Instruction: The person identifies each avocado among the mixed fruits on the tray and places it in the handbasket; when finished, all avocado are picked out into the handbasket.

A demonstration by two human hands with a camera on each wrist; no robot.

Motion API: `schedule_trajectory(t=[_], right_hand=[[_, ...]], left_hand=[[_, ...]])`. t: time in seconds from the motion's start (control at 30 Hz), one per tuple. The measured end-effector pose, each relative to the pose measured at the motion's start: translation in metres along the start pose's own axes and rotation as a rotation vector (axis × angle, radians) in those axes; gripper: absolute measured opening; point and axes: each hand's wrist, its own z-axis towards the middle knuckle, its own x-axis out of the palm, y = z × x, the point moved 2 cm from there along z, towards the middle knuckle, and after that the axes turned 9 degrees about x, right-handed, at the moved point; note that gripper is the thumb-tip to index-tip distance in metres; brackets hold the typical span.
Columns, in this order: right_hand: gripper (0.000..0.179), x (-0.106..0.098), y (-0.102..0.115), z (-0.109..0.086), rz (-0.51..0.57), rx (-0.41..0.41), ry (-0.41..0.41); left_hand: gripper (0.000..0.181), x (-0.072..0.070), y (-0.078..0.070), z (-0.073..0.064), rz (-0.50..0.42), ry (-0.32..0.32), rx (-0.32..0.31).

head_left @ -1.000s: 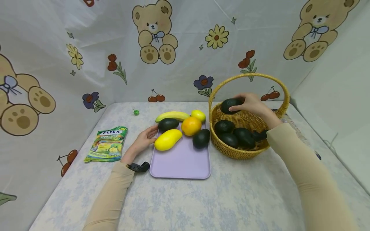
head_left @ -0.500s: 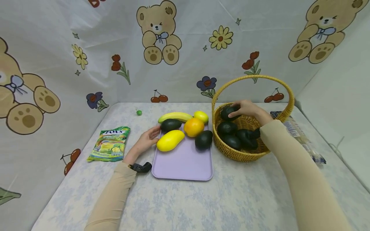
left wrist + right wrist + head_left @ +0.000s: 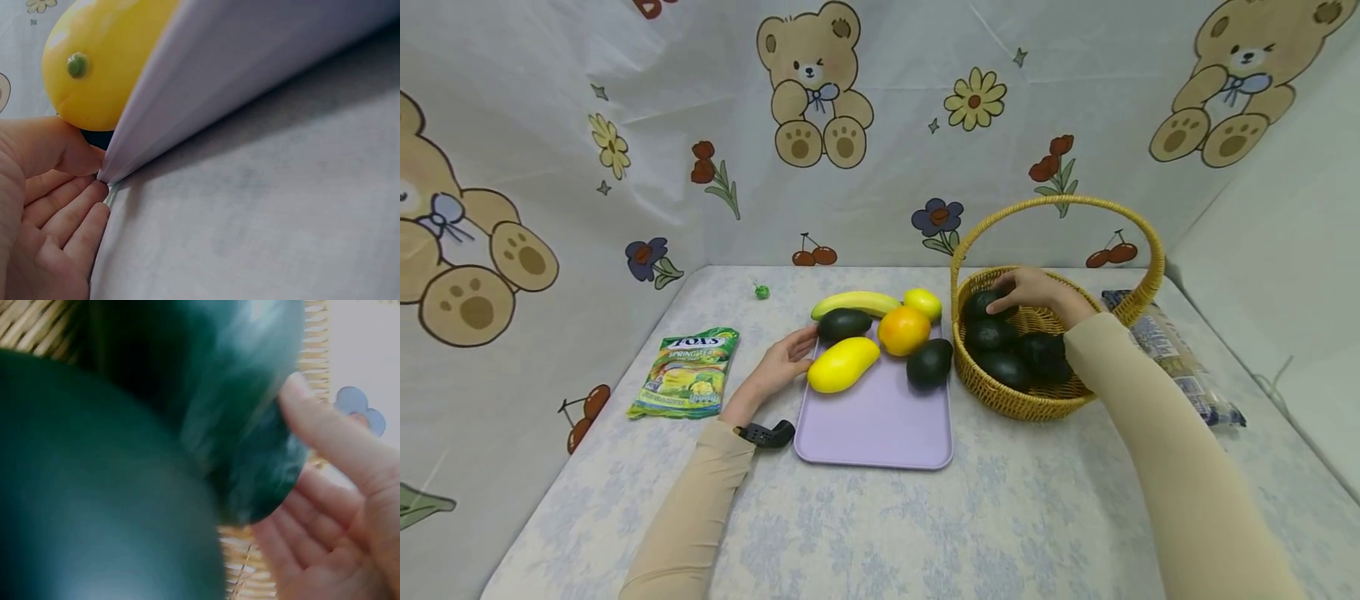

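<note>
My right hand [image 3: 1033, 290] is inside the wicker basket [image 3: 1011, 407], its thumb and fingers round a dark green avocado [image 3: 979, 306] at the back left. Several more avocados [image 3: 990, 333] lie close in front of it. In the right wrist view, blurred, the thumb [image 3: 306, 403] lies against the fruit. On the left, my left hand [image 3: 778, 367] pinches the rim of a lilac tray [image 3: 874, 429], beside a yellow mango [image 3: 842, 365] and an avocado [image 3: 844, 325]. Thumb and fingertips meet at that rim in the left wrist view.
The tray also bears an orange [image 3: 904, 331], another avocado [image 3: 929, 364], a lemon [image 3: 922, 305] and a banana [image 3: 853, 303]. A green candy bag [image 3: 688, 375] lies left. Behind my right forearm is a clear package [image 3: 1176, 354]. The basket's tall handle [image 3: 1060, 200] arches above my right hand.
My right hand has lowered the avocado from near the basket's back rim down among the others. The left hand stays at the tray's rim; the view has shifted slightly.
</note>
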Motion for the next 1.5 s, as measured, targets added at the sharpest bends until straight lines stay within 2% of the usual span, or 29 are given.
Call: schedule_trajectory(t=[0.2,0.33,0.47,0.53,0.73,0.93,1.03,1.13,1.23,1.5], right_hand=[[0.063,0.0,-0.001,-0.004,0.025,0.001,-0.003],[0.064,-0.008,0.0,-0.014,0.109,-0.017,0.008],[0.061,-0.022,0.006,-0.034,0.199,-0.064,0.002],[0.059,-0.027,0.009,-0.046,0.231,-0.096,-0.014],[0.054,-0.025,0.03,-0.082,0.277,-0.187,-0.063],[0.051,-0.001,0.061,-0.111,0.393,-0.326,-0.103],[0.052,0.018,0.079,-0.119,0.469,-0.419,-0.098],[0.055,0.04,0.094,-0.123,0.523,-0.463,-0.112],[0.06,0.063,0.105,-0.124,0.525,-0.445,-0.144],[0.082,0.116,0.115,-0.114,0.394,-0.265,-0.211]], left_hand=[[0.063,0.0,0.0,0.0,0.004,0.005,0.009],[0.063,0.002,-0.005,-0.002,-0.016,0.015,0.016],[0.063,0.002,-0.006,-0.002,-0.012,0.01,0.016],[0.064,0.002,-0.002,0.0,0.001,0.009,0.022],[0.063,-0.001,-0.001,0.002,0.005,0.003,0.022],[0.063,-0.001,0.0,0.002,0.003,0.006,0.022],[0.064,-0.001,0.001,0.001,0.004,0.005,0.015],[0.064,-0.001,0.001,0.002,0.0,0.004,0.011],[0.063,0.0,0.002,0.002,-0.002,0.001,0.011],[0.063,-0.001,0.002,0.002,0.002,0.001,0.017]])
